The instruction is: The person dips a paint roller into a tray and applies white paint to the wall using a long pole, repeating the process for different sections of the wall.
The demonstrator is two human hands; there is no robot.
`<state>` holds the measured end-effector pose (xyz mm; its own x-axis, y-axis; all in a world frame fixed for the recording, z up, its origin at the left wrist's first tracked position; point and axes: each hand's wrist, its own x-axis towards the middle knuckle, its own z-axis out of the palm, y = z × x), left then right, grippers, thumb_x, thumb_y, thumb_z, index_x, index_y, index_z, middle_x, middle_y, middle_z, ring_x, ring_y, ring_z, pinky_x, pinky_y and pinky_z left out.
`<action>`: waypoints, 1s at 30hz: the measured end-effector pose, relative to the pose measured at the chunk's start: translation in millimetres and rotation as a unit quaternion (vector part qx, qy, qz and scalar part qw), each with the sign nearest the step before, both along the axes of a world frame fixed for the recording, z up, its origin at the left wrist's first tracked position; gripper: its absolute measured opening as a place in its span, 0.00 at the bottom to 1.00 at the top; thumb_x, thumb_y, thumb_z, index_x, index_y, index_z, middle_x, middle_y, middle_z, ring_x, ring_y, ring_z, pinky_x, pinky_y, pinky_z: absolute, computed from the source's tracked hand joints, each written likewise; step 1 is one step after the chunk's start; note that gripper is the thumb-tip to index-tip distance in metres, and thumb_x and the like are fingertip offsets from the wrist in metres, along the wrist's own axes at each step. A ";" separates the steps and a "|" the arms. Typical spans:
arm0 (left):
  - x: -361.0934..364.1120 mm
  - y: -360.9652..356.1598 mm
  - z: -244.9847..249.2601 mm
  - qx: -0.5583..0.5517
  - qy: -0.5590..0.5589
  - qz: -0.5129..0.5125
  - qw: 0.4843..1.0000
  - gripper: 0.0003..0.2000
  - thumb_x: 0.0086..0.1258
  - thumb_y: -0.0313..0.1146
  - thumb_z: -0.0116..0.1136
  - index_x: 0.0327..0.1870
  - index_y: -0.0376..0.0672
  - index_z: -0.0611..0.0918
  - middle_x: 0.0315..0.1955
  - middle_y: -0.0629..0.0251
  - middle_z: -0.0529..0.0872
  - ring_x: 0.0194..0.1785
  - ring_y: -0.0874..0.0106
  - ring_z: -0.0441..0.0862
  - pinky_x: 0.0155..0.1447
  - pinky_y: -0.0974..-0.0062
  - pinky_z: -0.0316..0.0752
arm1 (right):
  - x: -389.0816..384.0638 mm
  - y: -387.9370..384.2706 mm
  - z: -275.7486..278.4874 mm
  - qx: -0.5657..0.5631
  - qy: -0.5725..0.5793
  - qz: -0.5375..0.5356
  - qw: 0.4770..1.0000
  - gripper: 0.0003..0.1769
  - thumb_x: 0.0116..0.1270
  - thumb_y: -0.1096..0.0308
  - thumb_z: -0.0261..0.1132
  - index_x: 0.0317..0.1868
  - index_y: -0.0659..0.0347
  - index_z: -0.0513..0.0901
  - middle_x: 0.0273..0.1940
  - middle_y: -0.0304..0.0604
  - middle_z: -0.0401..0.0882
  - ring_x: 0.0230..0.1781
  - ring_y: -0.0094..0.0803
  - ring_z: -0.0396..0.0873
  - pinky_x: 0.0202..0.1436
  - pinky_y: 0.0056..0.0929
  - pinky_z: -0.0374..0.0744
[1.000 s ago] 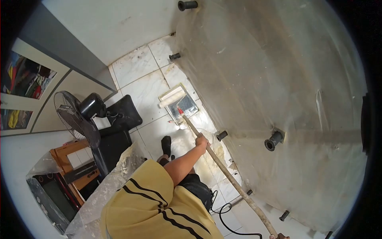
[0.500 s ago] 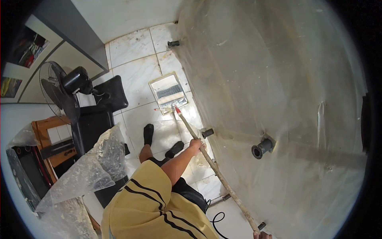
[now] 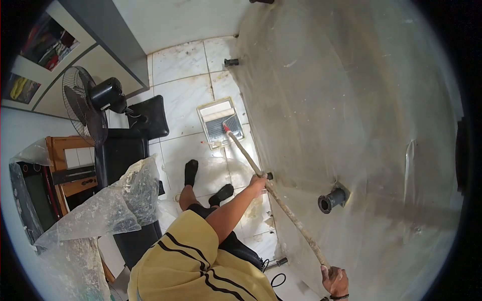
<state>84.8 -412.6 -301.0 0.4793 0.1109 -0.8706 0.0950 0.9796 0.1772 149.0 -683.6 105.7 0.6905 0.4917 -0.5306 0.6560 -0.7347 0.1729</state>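
plastic sheet (image 3: 351, 100) rises just right of paint tray (image 3: 213, 107) | pole (image 3: 288, 214) slants from the tray toward the person, red-tipped end inside the tray | left hand (image 3: 258, 183) wrapped shut around mid-pole | right hand (image 3: 335, 280) clenched on the pole end farthest from the tray

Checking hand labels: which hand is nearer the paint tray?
Left. The left hand grips the pole midway, short of the paint tray; the right hand holds the pole's far end.
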 end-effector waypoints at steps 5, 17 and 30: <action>3.8 23.6 -12.8 0.015 -0.020 -0.006 1.000 0.14 0.69 0.40 0.51 0.49 0.44 0.67 0.40 0.62 0.77 0.41 0.65 0.79 0.48 0.58 0.76 | 15.0 34.1 -12.4 -0.031 0.012 -0.010 0.999 0.27 0.61 0.49 0.59 0.16 0.65 0.74 0.16 0.52 0.74 0.21 0.54 0.74 0.27 0.45 0.72; 3.3 29.0 -14.0 0.062 0.010 0.008 0.998 0.15 0.69 0.40 0.51 0.50 0.43 0.68 0.39 0.61 0.77 0.40 0.63 0.79 0.49 0.58 0.76 | 12.3 14.2 -35.9 0.007 0.005 -0.010 1.000 0.26 0.61 0.49 0.59 0.16 0.63 0.75 0.18 0.53 0.75 0.21 0.56 0.74 0.26 0.45 0.74; -11.0 -39.2 61.8 -0.014 -0.079 -0.038 0.996 0.17 0.69 0.36 0.51 0.51 0.36 0.65 0.44 0.56 0.75 0.46 0.59 0.78 0.49 0.58 0.80 | -1.7 -25.9 77.1 -0.073 0.013 0.006 0.997 0.18 0.65 0.52 0.56 0.29 0.59 0.79 0.28 0.45 0.80 0.29 0.43 0.76 0.37 0.37 0.76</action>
<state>73.9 -451.7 -239.2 0.6170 0.0458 -0.7857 0.1416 0.9755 0.1681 147.4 -709.5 182.7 0.6700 0.4173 -0.6140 0.6708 -0.6946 0.2599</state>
